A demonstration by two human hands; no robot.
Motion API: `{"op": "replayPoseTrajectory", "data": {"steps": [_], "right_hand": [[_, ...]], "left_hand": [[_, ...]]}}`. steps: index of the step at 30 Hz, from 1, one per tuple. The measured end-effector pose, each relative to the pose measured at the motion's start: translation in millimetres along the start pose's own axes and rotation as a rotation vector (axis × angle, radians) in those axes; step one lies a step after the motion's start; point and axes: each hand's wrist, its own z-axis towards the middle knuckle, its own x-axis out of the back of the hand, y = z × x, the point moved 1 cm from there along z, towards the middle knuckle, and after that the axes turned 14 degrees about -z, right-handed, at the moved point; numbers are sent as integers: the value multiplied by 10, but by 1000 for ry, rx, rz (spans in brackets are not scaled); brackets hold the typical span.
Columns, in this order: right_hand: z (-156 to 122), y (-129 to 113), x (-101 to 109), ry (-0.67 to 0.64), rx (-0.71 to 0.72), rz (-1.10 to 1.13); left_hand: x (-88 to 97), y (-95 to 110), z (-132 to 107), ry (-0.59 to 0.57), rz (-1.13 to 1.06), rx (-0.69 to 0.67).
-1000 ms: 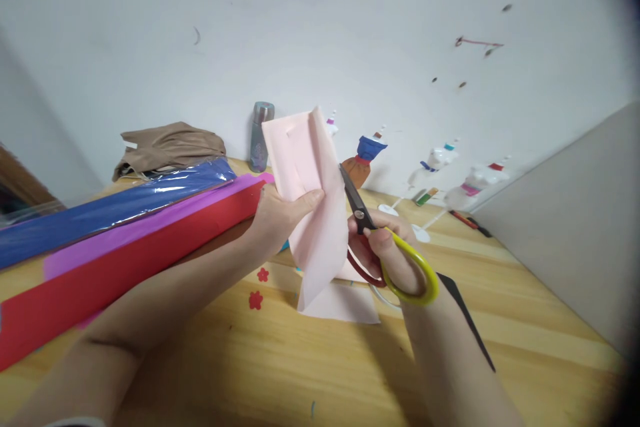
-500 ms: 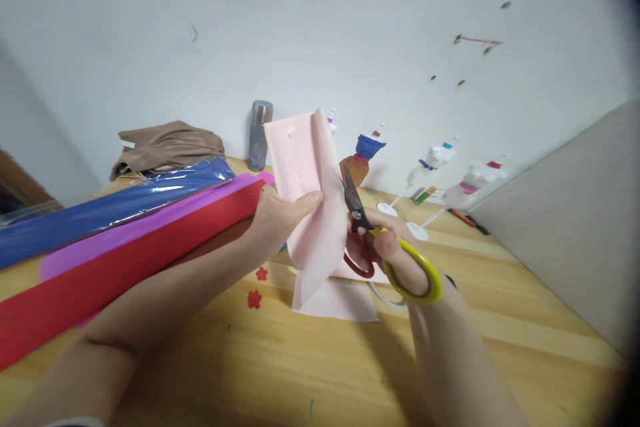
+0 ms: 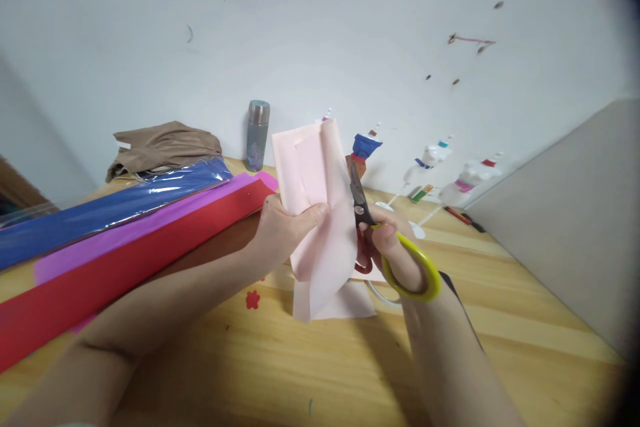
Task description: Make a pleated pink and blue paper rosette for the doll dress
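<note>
Folded pale pink paper (image 3: 323,233) is pinched in my left hand (image 3: 285,225), thumb on the front and fingers behind. It stands upright above the table, its lower part hanging down. My right hand (image 3: 395,247) grips scissors (image 3: 413,270) by their yellow and red handles. The dark blades point up at the paper's right edge; whether they have paper between them I cannot tell. Beneath, another pale pink piece (image 3: 350,300) lies on the wooden table. A red flower-shaped cutout (image 3: 253,299) lies left of it.
On the left lie red paper (image 3: 135,243), purple paper (image 3: 65,265), a blue plastic-wrapped pack (image 3: 150,193) and brown cloth (image 3: 170,143). A grey flask (image 3: 257,137) stands by the wall. Several small decorated figures, one with a blue top (image 3: 367,145), stand at the back right.
The pink paper and my left hand have moved slightly right and down. The scissors look more closed, with the red handle nearer the yellow one. The view has shifted a little.
</note>
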Motion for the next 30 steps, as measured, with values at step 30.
{"op": "replayPoseTrajectory", "data": {"steps": [30], "right_hand": [[28, -33, -110, 5, 27, 78]], "left_hand": [[108, 207, 236, -111, -444, 21]]}}
